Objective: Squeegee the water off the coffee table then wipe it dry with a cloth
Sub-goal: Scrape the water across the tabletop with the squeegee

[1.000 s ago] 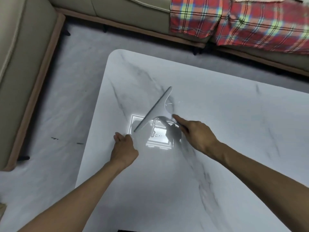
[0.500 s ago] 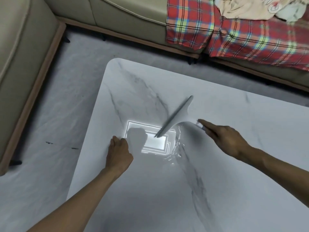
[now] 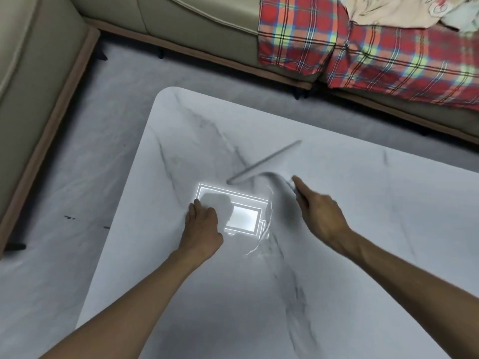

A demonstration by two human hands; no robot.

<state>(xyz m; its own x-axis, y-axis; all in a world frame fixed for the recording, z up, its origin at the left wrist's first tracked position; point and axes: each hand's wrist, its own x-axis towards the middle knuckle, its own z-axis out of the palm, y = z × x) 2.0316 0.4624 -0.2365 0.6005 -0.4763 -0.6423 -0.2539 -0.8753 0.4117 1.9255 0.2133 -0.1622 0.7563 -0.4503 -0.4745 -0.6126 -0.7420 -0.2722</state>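
A white marble-look coffee table (image 3: 363, 281) fills the middle and lower part of the frame, set on a pale grey floor (image 3: 85, 151). A beige sofa (image 3: 194, 27) runs along the top and left edges.

The right hand (image 3: 318, 216), at centre right, grips the handle of a grey squeegee (image 3: 264, 161), with the forefinger laid straight along the handle and the other fingers wrapped under it. The blade lies slantwise just above the centre of the frame, its low end near the middle and its high end up to the right. It is blurred, so I cannot tell whether its edge is pressed to the top or just clear of it. The left hand (image 3: 202, 226), left of centre, rests on the table with loosely bent fingers and holds nothing.

Between the hands a ceiling light reflection (image 3: 243, 216) gleams on the top. Just right of and below it lies a shallow sheet of water (image 3: 259, 250), its rim showing as a bright curved line.

A red plaid blanket (image 3: 363, 53) drapes the sofa at upper right, with some pale fabric (image 3: 375, 11) heaped on it.

As I judge it, the squeegee step is under way but not finished, since water is plainly on the top. No cloth is in either hand, so the drying has yet to begin.
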